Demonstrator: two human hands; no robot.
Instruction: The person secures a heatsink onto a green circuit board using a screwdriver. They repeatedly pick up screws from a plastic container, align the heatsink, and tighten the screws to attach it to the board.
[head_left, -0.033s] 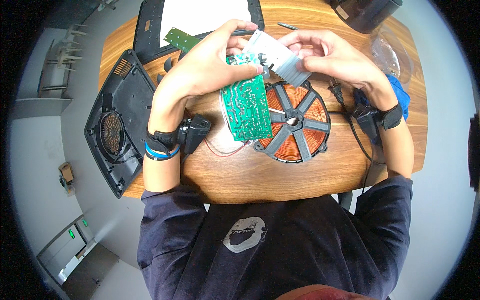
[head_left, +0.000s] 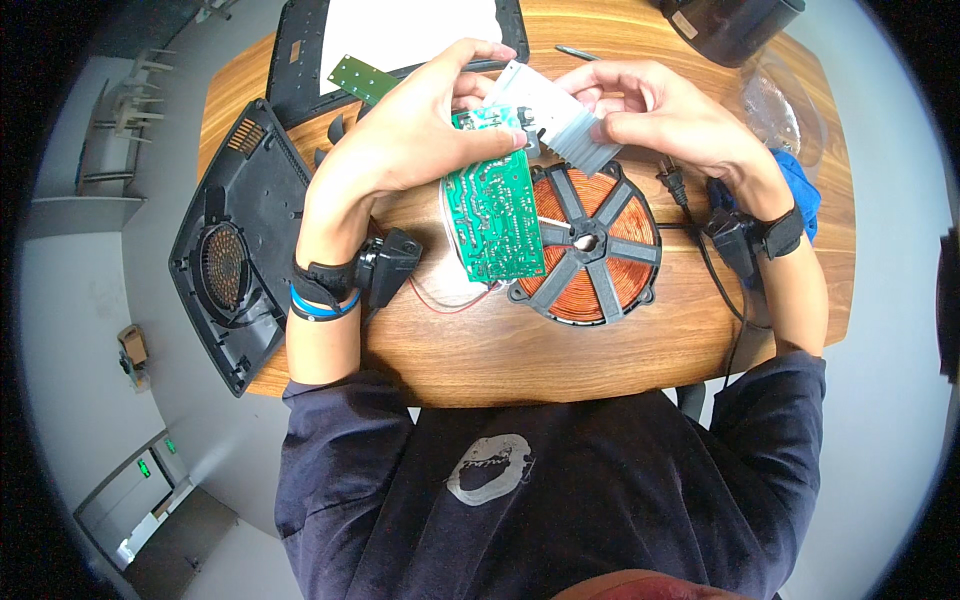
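While left fingers (head_left: pixel 495 147) hold circuit board (head_left: pixel 495 225), right fingers (head_left: pixel 632 128) heatsink (head_left: pixel 583 145), green sign (head_left: pixel 144 467) glows beyond wooden table (head_left: pixel 450 360).

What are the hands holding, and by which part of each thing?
The left hand grips the green circuit board near its far end, thumb on top; the right hand holds the silver finned metal piece by its right side.

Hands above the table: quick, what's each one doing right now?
Left hand: closed on the green circuit board, thumb on its soldered face.
Right hand: closed on the silver finned heat sink.
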